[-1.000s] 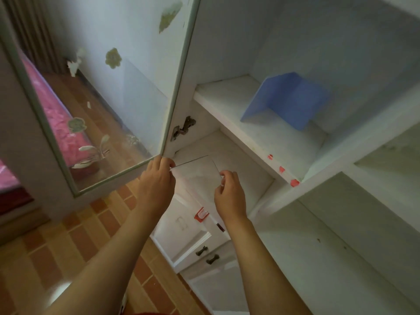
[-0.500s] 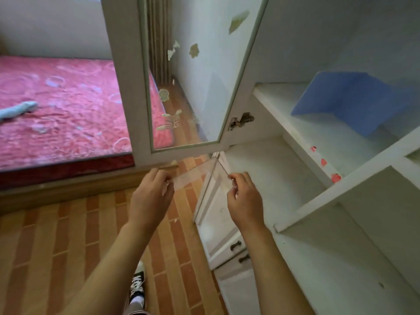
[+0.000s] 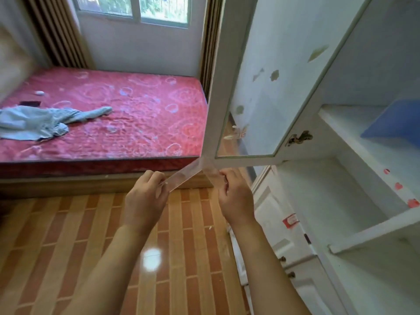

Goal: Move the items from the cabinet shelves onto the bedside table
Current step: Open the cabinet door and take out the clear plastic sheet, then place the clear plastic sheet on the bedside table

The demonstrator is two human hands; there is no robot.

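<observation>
A thin clear plastic sheet point(image 3: 193, 172) is held between both hands in front of the open cabinet. My left hand point(image 3: 145, 198) pinches its left edge and my right hand point(image 3: 236, 196) pinches its right edge. The sheet hangs over the floor, just below the corner of the glass cabinet door point(image 3: 261, 87). A blue folded board point(image 3: 395, 123) stands on the upper cabinet shelf point(image 3: 354, 144) at the far right. The lower shelf point(image 3: 329, 201) beneath it is bare. No bedside table is in view.
A bed with a red mattress point(image 3: 125, 114) fills the left half, with a pale blue garment point(image 3: 41, 121) on it. The floor point(image 3: 68, 258) is brown brick-pattern tile. White drawers point(image 3: 279, 235) with knobs sit under the shelves. A window point(image 3: 134, 7) is behind the bed.
The view has swung left from the cabinet toward the bed. Both hands have carried the clear sheet out of the lower shelf and over the floor.
</observation>
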